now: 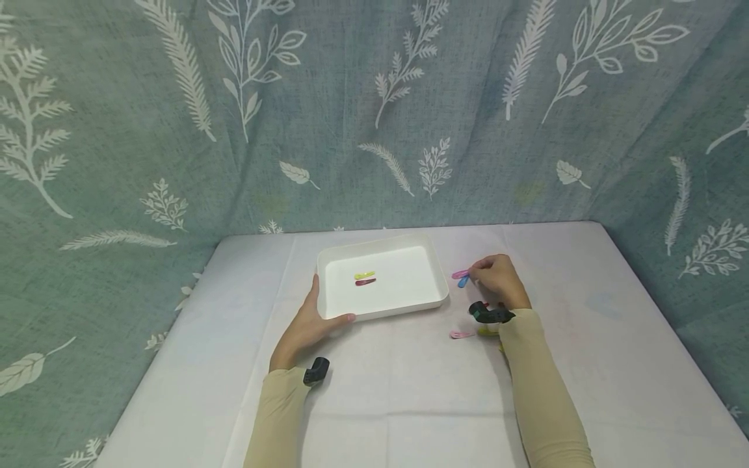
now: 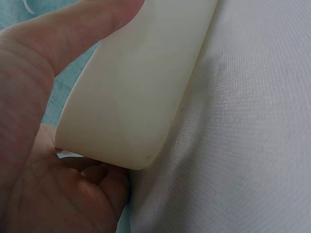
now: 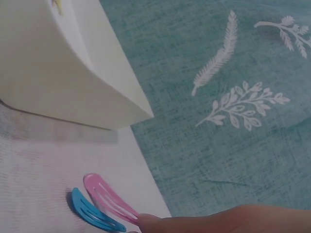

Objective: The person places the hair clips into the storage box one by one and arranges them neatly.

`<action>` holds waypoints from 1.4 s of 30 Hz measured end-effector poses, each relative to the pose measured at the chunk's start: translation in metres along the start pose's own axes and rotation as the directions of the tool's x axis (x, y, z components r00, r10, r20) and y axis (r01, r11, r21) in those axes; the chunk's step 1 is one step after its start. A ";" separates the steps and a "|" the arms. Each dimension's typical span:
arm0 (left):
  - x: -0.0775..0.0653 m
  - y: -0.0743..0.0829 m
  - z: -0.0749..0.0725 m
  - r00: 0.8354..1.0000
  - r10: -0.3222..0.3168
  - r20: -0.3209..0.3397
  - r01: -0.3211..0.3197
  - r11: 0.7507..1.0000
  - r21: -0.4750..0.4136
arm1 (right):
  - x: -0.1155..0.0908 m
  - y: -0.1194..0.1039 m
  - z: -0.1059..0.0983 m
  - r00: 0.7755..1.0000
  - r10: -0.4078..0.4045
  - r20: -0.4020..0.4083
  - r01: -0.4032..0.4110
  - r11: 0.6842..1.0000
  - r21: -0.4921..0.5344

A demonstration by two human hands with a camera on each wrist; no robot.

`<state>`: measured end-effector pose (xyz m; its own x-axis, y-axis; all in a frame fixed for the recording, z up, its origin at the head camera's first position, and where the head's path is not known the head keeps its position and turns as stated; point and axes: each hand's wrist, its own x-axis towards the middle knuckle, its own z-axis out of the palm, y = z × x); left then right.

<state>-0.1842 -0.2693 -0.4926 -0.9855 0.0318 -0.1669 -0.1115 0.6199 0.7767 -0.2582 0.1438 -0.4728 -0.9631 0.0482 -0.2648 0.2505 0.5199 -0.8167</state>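
My left hand (image 1: pixel 307 328) grips the near left corner of a white tray (image 1: pixel 398 311), thumb along the front wall and fingers at the left side. In the left wrist view the tray (image 2: pixel 126 97) has its corner between thumb and curled fingers. Inside the tray lie a yellow hair clip (image 1: pixel 365 275) and a dark red hair clip (image 1: pixel 365 282). Right of the tray, my right hand (image 1: pixel 500 279) pinches the end of a pink hair clip (image 3: pixel 104 194). A blue hair clip (image 3: pixel 92 213) lies right beside it, its end close to the fingertips.
Nearer to me lie a pale pink hair clip (image 1: pixel 461 335) and a yellow-green hair clip (image 1: pixel 487 331), with more clips partly hidden under the right wrist. A white cloth covers the table (image 1: pixel 386 390). A leaf-patterned curtain (image 1: pixel 351 130) hangs behind it.
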 end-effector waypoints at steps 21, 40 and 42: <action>-0.001 0.000 0.000 1.000 0.010 -0.002 -0.010 1.000 -0.006 | -0.004 -0.011 -0.004 1.000 0.017 -0.013 -0.016 0.998 0.064; 0.000 0.000 -0.001 1.000 0.024 -0.003 -0.024 1.000 -0.018 | -0.015 -0.028 -0.006 0.997 -0.078 0.004 0.075 0.974 0.215; 0.000 0.000 -0.001 1.000 0.024 -0.001 -0.024 1.000 -0.018 | -0.015 -0.029 -0.006 0.996 -0.093 0.010 0.088 0.969 0.232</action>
<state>-0.1841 -0.2701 -0.4921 -0.9879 0.0457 -0.1480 -0.0906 0.6047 0.7913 -0.2519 0.1333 -0.4424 -0.9812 -0.0094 -0.1927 0.1803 0.3104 -0.9334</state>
